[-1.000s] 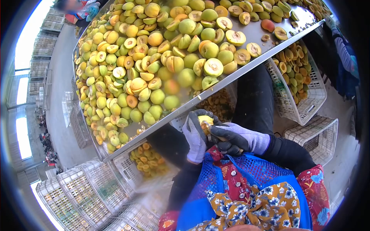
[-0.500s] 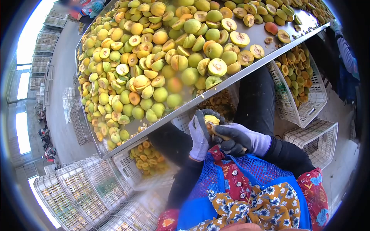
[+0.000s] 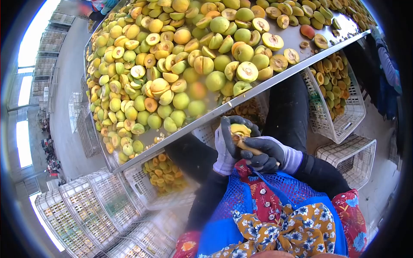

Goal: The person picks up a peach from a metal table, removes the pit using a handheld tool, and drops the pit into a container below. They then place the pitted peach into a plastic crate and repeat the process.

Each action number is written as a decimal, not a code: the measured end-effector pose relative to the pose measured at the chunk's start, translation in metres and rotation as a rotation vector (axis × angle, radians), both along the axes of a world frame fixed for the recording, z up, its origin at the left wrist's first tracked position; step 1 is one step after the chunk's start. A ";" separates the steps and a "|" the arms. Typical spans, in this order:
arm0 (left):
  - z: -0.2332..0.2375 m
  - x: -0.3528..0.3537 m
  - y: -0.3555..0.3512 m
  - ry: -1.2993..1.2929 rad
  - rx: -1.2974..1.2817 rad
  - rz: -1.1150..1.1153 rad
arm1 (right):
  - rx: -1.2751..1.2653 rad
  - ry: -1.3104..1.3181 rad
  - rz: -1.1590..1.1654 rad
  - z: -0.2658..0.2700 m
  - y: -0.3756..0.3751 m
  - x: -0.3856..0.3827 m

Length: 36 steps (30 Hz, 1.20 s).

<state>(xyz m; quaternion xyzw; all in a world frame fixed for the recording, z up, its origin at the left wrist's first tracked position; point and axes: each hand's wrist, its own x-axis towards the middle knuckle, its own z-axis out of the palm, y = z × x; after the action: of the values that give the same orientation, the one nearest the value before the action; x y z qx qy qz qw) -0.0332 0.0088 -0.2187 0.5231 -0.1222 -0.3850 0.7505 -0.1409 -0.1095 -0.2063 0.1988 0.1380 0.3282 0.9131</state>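
Note:
My left hand [image 3: 227,144], in a grey and black glove, is closed around a yellow peach half [image 3: 239,129] held just below the table's front edge. My right hand [image 3: 269,153], gloved the same way, grips a small tool [image 3: 248,147] whose tip is pressed into the fruit's cut face. Both hands are close to my chest, above a blue mesh apron [image 3: 241,206]. The tool's blade is mostly hidden by fingers.
A steel table [image 3: 297,41] is heaped with whole green-yellow peaches and cut halves. White plastic crates [image 3: 340,116] with halves stand under and beside it; stacked crates [image 3: 86,210] lie lower left. Another person's sleeve [image 3: 389,64] shows at right.
The hands with the peach half have shifted slightly up and right in the view; the right hand's tool stays worked into the fruit. The table scene has drifted with my head.

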 end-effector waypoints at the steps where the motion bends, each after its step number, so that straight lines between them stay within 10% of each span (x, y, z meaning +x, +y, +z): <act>1: 0.003 -0.002 -0.001 0.129 -0.021 0.090 | -0.088 -0.017 -0.036 0.007 0.000 0.001; 3: 0.010 -0.004 -0.003 0.383 -0.069 0.262 | -0.270 -0.057 -0.115 0.022 -0.002 0.004; 5: 0.005 0.011 0.017 -0.624 0.315 0.226 | -0.532 -0.040 -0.081 0.024 -0.010 0.002; 8: -0.005 0.041 0.082 -1.190 0.692 0.183 | -0.808 0.015 -0.029 0.014 -0.016 -0.002; 10: 0.011 0.051 0.113 -0.272 0.584 0.511 | -1.005 0.068 0.015 0.010 -0.017 0.000; 13: 0.046 0.054 0.126 0.018 0.343 0.694 | -1.010 0.065 0.006 0.004 -0.019 0.005; 20: 0.038 0.038 0.056 -0.202 0.477 0.523 | -1.230 -0.083 0.010 0.018 -0.015 0.013; 26: 0.030 0.071 0.182 -0.826 1.087 0.430 | -1.306 -0.040 0.033 0.015 -0.026 0.007; 29: 0.037 0.072 0.198 -0.097 0.574 0.593 | -1.329 -0.018 0.047 0.008 -0.023 0.010; 36: 0.037 0.049 0.091 0.238 0.150 0.400 | -1.301 -0.092 0.039 0.007 -0.013 0.013</act>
<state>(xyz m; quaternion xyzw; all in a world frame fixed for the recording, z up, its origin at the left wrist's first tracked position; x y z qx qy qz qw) 0.0158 0.0994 -0.1820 0.5420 0.1020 -0.2956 0.7800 -0.1275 -0.1223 -0.1995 -0.4113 0.2731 0.2024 0.8457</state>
